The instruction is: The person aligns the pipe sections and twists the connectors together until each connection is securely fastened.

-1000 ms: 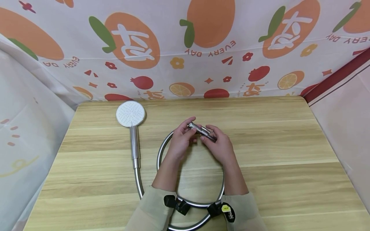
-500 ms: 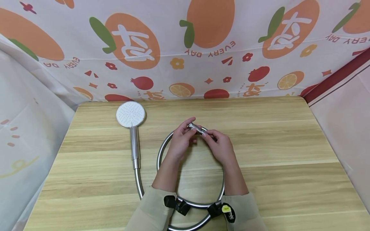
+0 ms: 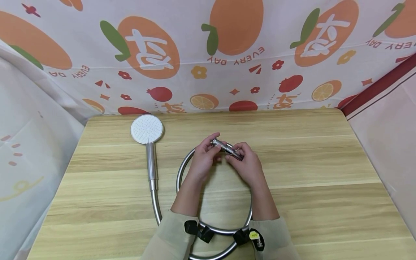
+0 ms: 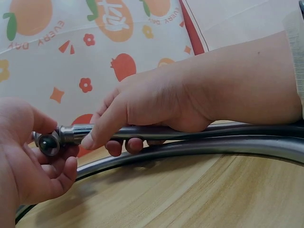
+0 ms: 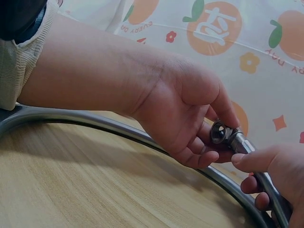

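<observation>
My left hand pinches a small metal elbow fitting, whose threaded open mouth shows in the right wrist view. In the left wrist view that hand has its thumb over the fitting. The fitting sits at the end of a silver shower hose. My right hand grips the hose end, its thumb along the smooth metal sleeve next to the fitting and its fingers curled beneath. The hose loops round under both forearms.
A round shower head with a silver handle lies face up on the left of the wooden table. Behind the table hangs a fruit-print cloth. Black straps sit round both sleeves.
My right hand rolled forward over the sleeve, covering more of the hose end, then rolled back to nearly its first pose. The left hand and the fitting have stayed in place.
</observation>
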`<state>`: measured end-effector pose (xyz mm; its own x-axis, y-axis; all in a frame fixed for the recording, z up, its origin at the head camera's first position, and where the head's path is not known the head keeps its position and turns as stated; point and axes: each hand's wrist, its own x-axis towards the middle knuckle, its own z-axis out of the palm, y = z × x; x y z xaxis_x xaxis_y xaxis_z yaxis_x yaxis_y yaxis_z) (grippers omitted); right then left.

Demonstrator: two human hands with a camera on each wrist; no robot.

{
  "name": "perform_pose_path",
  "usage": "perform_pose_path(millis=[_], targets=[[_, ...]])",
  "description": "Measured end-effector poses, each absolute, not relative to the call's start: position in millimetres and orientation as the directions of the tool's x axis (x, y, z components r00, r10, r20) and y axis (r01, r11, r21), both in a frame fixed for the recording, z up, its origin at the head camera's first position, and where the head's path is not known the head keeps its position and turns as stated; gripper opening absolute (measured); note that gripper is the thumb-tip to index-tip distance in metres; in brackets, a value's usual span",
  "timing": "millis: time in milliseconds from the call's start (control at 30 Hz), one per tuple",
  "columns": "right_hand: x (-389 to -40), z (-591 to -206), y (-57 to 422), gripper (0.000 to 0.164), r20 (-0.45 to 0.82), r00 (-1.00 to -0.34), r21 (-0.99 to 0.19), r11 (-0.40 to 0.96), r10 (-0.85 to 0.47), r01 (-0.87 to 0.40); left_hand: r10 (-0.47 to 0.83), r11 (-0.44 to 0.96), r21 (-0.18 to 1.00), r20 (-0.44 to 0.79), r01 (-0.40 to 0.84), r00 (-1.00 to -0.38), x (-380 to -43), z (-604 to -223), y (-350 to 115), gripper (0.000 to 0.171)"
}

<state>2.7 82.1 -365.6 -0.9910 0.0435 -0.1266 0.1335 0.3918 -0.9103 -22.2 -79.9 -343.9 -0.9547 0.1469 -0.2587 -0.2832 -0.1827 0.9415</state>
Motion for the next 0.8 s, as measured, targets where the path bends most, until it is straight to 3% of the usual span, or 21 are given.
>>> perform_pose_path(millis=[267,567,800], targets=[[2.9,-362.1,80.8,0.027,-0.146,-0.988,-0.904,0.398,0.055,0.156,0.150,-0.170,0.941,-0.269,-0.293,-0.951,-22.7,-342.2,-80.5,0.046],[2.7,-363.1,80.7,0.038,-0.155,-0.987,-0.904,0.398,0.036,0.156,0.145,-0.155,0.943,-0.274,-0.295,-0.951,-21.6,-340.4,-80.6,0.046],[2.8,-363.1,80.5,0.036,-0.147,-0.988,-0.905,0.397,0.043,0.152,0.146,-0.159,0.943,-0.271,-0.293,-0.951,-21.4,-341.2,-79.8,0.046]])
